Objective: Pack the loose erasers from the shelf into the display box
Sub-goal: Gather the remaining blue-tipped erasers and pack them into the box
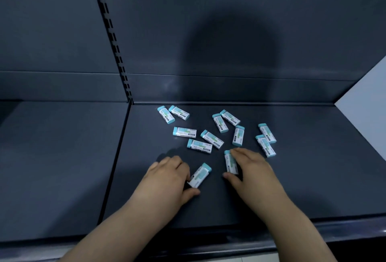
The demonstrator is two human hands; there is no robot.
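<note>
Forearms crossed the rounded front lip point(313, 238) of a dark grey metal shelf point(323, 188), both bare, with both hands low over its matte deck. The left hand point(167, 178) pinched one eraser point(199, 175) by its white end, curled fingers on one long side and the thumb on the other. Its teal cap pointed away and to the right. Near it but apart, the right hand point(250, 169) pinched a second eraser point(230, 162) lengthwise, forefinger at the far teal end and thumb at the near white end. Its other fingers lay pressed together alongside.

Beyond the hands, ten loose erasers point(212, 139) lay flat on the same deck, scattered at all angles in white printed sleeves with teal caps. Two sat side by side at the far left, three clustered in the middle, three more stood behind the right hand, and a close pair lay at the right.

A thin seam divided this deck from a neighbouring shelf point(62, 157) on the left. From the seam's far end a slotted upright point(112, 38) rose along the dark back panel point(313, 21), which carried a broad rounded shadow point(229, 52). A pale wall point(367, 98) closed off the right side.
</note>
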